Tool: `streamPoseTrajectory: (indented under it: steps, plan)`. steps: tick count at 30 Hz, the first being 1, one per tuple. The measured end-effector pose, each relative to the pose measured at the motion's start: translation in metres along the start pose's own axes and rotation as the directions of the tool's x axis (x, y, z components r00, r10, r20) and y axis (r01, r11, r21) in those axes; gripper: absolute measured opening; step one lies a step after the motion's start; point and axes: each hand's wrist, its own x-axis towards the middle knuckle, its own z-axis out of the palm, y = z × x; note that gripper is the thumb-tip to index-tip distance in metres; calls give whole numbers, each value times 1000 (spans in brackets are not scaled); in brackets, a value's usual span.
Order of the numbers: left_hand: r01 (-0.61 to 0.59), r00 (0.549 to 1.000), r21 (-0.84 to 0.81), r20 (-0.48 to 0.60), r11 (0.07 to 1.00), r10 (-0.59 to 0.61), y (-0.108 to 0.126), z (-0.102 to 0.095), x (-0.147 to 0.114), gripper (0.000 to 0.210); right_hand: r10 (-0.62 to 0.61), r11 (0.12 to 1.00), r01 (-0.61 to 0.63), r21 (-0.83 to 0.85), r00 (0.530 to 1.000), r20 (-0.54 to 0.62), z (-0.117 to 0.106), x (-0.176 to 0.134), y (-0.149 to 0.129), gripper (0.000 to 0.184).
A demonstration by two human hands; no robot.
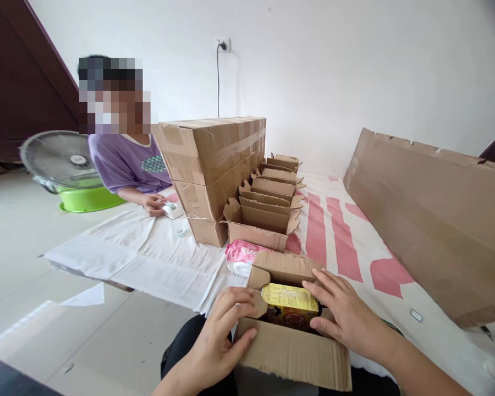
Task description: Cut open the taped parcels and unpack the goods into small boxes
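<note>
A stack of boxes (214,159) stands beyond your open box (297,352). Your left hand (226,324) touches its left end, your right hand (341,309) its right end, fingers parted on both. Inside sits the yellow pack (292,300); just beyond lies the pink pack (244,254).

The lower part of the yellow printed box (291,297) at lower centre is hidden by the near flap of the open brown cardboard box (297,352), and its print cannot be read. The right end of the pink-and-white plastic packet (245,253) is covered by another flap. The forearms behind the left grip (226,327) and right grip (340,305) are cut off by the bottom edge. At left, the face of the purple-shirted person (111,159) is pixelated; one arm is hidden by the stacked brown taped cartons (214,159). The large brown cardboard piece (429,225) is cut by the right edge.
</note>
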Motion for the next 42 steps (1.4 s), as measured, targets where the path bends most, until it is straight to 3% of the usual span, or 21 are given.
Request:
streamPoseTrajectory:
  steps: [2, 4, 6, 9, 12, 15, 18, 21, 27, 32, 37, 42]
  plan:
    - [18, 999, 36, -44, 999, -16, 0, -8, 6, 30, 3, 999, -5, 33, 999, 50, -4, 3, -2, 62]
    - [34, 999, 71, -13, 997, -34, 2, -17, 16, 29, 0, 1000, -2, 27, 998, 59, -6, 5, -4, 64]
    - [3, 992, 109, 125, 994, -17, 6, -24, 31, 31, -4, 1000, 4, -3, 997, 73, -8, 7, -6, 68]
    - [-113, 921, 168, 389, 979, 40, 12, -25, 56, 42, -5, 998, 12, -67, 994, 105, -10, 10, -11, 72]
    - [-192, 860, 247, 508, 950, 41, 12, -14, 74, 47, -27, 993, 38, -113, 995, 95, -14, 13, -14, 60]
    - [-203, 876, 327, 483, 923, 22, 5, -2, 82, 44, -38, 991, 46, -129, 997, 65, -17, 14, -16, 48]
    - [-204, 907, 339, 419, 918, 47, -2, 2, 84, 36, -56, 993, 60, -105, 998, 42, -21, 14, -16, 51]
    - [-220, 909, 345, 412, 912, 64, -4, 0, 85, 34, -88, 993, 90, -71, 996, 30, -22, 13, -15, 54]
    - [-293, 841, 506, 540, 811, -33, 13, -11, 97, 29, -99, 989, 106, -98, 992, 74, -20, 14, -16, 57]
    - [-314, 752, 452, 656, 835, -73, 27, -27, 106, 16, -85, 993, 93, -76, 991, 99, -23, 16, -19, 58]
    - [-329, 760, 437, 649, 837, -40, 25, -38, 104, 38, -107, 994, 107, -4, 994, 28, -26, 14, -13, 44]
    - [-393, 711, 398, 703, 829, 0, 29, -39, 108, 32, -100, 995, 100, 27, 995, -12, -34, 9, -8, 31]
